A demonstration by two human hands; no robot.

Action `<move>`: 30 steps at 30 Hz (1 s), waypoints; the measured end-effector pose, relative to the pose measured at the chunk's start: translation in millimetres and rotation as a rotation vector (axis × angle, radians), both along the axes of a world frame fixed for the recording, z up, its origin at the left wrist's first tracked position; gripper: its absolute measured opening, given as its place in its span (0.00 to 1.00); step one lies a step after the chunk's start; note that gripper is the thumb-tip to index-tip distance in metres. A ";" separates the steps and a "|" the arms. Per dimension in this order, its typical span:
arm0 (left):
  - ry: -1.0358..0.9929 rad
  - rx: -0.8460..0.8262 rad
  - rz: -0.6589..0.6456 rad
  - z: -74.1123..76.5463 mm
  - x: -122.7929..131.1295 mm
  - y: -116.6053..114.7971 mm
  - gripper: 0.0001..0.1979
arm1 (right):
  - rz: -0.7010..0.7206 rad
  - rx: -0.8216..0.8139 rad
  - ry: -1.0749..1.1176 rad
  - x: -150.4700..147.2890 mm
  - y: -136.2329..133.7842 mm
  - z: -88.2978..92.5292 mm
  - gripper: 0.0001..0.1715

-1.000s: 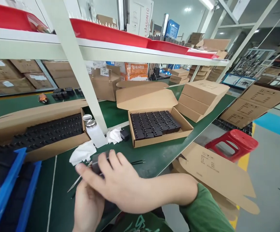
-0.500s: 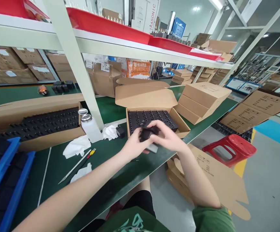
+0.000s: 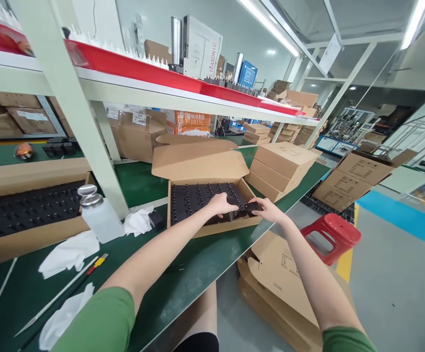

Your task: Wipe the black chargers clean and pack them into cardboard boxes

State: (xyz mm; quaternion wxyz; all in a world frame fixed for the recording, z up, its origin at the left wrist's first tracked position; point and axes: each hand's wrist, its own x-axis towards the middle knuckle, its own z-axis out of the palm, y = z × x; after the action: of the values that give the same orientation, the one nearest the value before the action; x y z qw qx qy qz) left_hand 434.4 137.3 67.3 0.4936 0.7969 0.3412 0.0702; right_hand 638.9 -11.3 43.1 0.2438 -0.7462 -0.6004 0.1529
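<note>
An open cardboard box (image 3: 212,230) on the green bench holds rows of black plastic parts with small knobs (image 3: 201,192). Over its front right area is my left hand (image 3: 223,204), fingers closed at a black part (image 3: 230,215) that they partly cover. My right hand (image 3: 269,211) reaches in at the right side of the box. Its thumb and fingers pinch a black plastic part (image 3: 252,207), close beside the left hand. Exactly where one black part ends and another begins is hard to make out.
Left of the box are a pump bottle (image 3: 102,220), white wipes (image 3: 69,252), a long pointed tool (image 3: 56,296) and another box of black parts (image 3: 29,244). Closed cartons (image 3: 282,168) stand at right. A red stool (image 3: 331,237) and flattened cardboard (image 3: 286,274) are beyond the bench edge.
Both hands have moved from in front of the box, where they held a black part together, to inside its front right area. They are farther apart. The camera view has shifted.
</note>
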 end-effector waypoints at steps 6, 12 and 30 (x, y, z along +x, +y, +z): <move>0.022 0.024 0.056 7.0 -8.8 29.9 0.20 | 0.063 -0.277 0.010 24.9 27.1 -4.5 0.18; -0.022 -0.018 -0.018 3.0 0.8 26.3 0.19 | 0.144 -0.147 0.060 -3.6 38.4 20.2 0.24; 0.142 0.259 0.012 -28.4 -2.2 -0.3 0.17 | 0.088 0.155 0.188 -24.4 36.9 -24.4 0.19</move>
State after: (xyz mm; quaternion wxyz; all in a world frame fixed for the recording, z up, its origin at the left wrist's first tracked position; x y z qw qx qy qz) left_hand 432.2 136.9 38.9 0.3610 0.8547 0.3681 0.0602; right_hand 614.6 25.6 18.7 0.3490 -0.6803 -0.6171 0.1859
